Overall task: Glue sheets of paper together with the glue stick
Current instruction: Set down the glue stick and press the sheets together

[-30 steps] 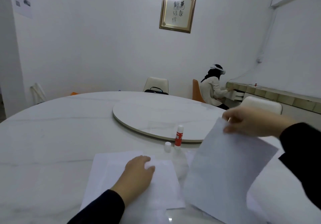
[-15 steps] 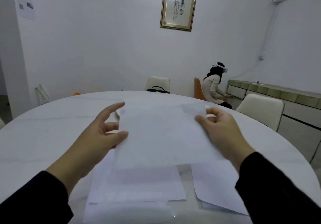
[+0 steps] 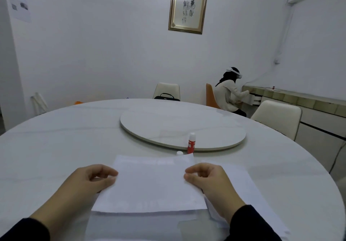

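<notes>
left hand (image 3: 89, 180) pinching left edge of top sheet (image 3: 149, 184) | right hand (image 3: 209, 179) pinching its right edge | more paper (image 3: 241, 190) under and right of hands | glue stick (image 3: 191, 143) upright beyond right hand, cap (image 3: 179, 152) beside

Private dining or meeting room, white-walled. Large round marble-look table (image 3: 56, 138) with central lazy Susan (image 3: 182, 128); cream upholstered chairs (image 3: 277, 117) around it; framed calligraphy (image 3: 187, 9) on far wall; tiled sideboard counter (image 3: 309, 98) at right, where a seated person (image 3: 229, 93) wears a headset.
</notes>
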Demonstrator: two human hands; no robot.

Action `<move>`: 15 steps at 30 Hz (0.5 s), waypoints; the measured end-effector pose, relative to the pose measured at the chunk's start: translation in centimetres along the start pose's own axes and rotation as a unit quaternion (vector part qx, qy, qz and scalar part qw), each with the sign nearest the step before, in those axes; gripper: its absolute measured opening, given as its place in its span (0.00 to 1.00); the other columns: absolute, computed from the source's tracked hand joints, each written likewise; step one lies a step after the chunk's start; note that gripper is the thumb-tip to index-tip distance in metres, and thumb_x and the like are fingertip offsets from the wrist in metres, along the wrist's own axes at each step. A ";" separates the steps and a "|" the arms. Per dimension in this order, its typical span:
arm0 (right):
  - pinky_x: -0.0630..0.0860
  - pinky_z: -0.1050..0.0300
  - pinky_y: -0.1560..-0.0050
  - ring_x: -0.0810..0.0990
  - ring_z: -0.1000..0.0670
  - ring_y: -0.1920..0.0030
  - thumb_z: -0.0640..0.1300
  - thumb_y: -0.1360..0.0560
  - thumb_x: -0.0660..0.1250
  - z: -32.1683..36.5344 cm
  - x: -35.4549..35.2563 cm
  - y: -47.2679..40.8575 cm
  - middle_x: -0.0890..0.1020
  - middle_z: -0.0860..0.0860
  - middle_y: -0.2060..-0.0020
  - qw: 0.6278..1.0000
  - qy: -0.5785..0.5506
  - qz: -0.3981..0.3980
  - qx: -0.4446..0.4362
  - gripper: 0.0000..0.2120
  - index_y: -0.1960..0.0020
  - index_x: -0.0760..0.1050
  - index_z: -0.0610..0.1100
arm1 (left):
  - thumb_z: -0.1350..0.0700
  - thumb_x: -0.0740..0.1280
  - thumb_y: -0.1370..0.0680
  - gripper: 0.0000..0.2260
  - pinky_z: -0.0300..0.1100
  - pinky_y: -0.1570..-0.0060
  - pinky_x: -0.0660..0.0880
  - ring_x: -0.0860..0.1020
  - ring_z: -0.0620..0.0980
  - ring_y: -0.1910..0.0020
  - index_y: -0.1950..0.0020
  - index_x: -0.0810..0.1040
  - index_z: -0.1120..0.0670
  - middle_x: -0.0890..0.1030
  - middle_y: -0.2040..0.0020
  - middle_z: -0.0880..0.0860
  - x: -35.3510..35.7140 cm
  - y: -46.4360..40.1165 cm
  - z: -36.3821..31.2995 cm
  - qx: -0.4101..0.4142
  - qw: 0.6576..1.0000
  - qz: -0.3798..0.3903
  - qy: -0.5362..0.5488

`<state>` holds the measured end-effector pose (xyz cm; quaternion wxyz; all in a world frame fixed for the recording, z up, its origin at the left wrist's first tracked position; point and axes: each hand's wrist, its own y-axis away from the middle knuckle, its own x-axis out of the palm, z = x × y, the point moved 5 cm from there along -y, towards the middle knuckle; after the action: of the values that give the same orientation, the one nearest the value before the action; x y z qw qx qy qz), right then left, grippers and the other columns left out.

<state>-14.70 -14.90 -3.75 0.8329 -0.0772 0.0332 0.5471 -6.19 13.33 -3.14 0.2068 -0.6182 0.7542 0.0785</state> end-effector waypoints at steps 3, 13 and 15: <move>0.79 0.54 0.60 0.79 0.48 0.69 0.32 0.34 0.75 -1.0 0.2 0.1 0.77 0.50 0.75 0.997 -0.051 0.021 0.046 0.04 0.60 0.84 0.37 | 0.63 0.73 0.30 0.07 0.26 0.69 0.69 0.78 0.42 0.70 0.64 0.85 0.51 0.84 0.67 0.52 0.0 -0.1 0.5 0.014 0.999 0.007 -0.038; 0.80 0.52 0.54 0.81 0.44 0.62 0.44 0.36 0.78 -1.1 0.5 0.0 0.80 0.47 0.66 0.992 0.123 0.025 0.011 0.05 0.60 0.84 0.50 | 0.63 0.75 0.33 0.11 0.24 0.68 0.67 0.77 0.37 0.71 0.66 0.83 0.45 0.81 0.71 0.47 -0.2 -0.3 1.1 0.047 0.989 0.003 -0.137; 0.81 0.52 0.52 0.83 0.43 0.59 0.44 0.35 0.77 -1.1 0.6 0.0 0.82 0.46 0.63 0.989 0.145 0.024 0.010 0.04 0.60 0.84 0.50 | 0.63 0.75 0.33 0.14 0.24 0.68 0.67 0.77 0.37 0.70 0.68 0.83 0.43 0.81 0.69 0.48 -0.1 -0.2 1.2 0.050 0.989 0.002 -0.139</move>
<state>-14.45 -14.51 -4.91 0.8069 -0.1461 0.1609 0.5492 -5.70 13.85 -4.13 0.3403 -0.5883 0.7226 0.1262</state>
